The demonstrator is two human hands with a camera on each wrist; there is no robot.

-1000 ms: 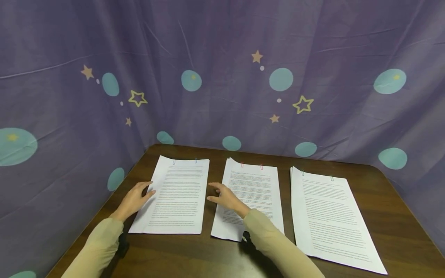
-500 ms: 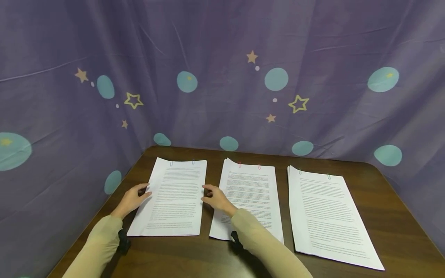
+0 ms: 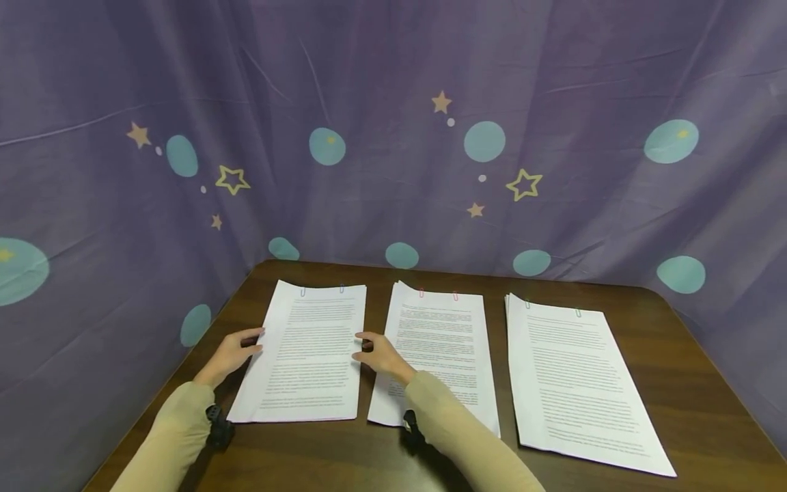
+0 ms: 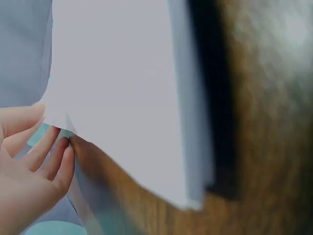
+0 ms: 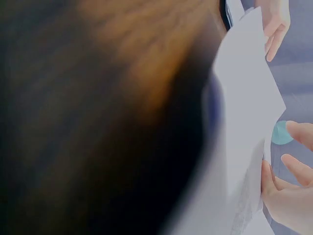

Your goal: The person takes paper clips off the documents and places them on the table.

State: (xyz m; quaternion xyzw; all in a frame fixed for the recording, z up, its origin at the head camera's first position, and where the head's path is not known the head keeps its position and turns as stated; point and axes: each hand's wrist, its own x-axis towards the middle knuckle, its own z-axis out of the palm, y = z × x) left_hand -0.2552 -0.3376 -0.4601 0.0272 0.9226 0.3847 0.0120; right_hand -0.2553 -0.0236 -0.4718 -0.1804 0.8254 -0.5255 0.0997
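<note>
A stack of printed sheets [image 3: 320, 348] with two bluish paper clips at its top edge lies on the left of the table. My left hand [image 3: 230, 352] grips its left edge; in the left wrist view the thumb and fingers [image 4: 51, 169] meet at the paper's margin. My right hand [image 3: 381, 355] holds the right edge, thumb and forefinger lapping slightly over the page. In the right wrist view some right fingertips [image 5: 266, 169] touch the edge, while the contact of the thumb is hard to judge. Part of a second stack [image 3: 439, 328], with red clips, is hidden beneath my right forearm.
A third stack [image 3: 584, 376] with green clips lies at the right. All three rest on a dark wooden table [image 3: 307, 458]. A purple curtain [image 3: 381, 82] with stars and ovals hangs behind and along the left side.
Both hands have closed in on the left stack from its two sides, the right hand moving left to the right edge. The stack has shifted very slightly toward me. The other stacks have not moved.
</note>
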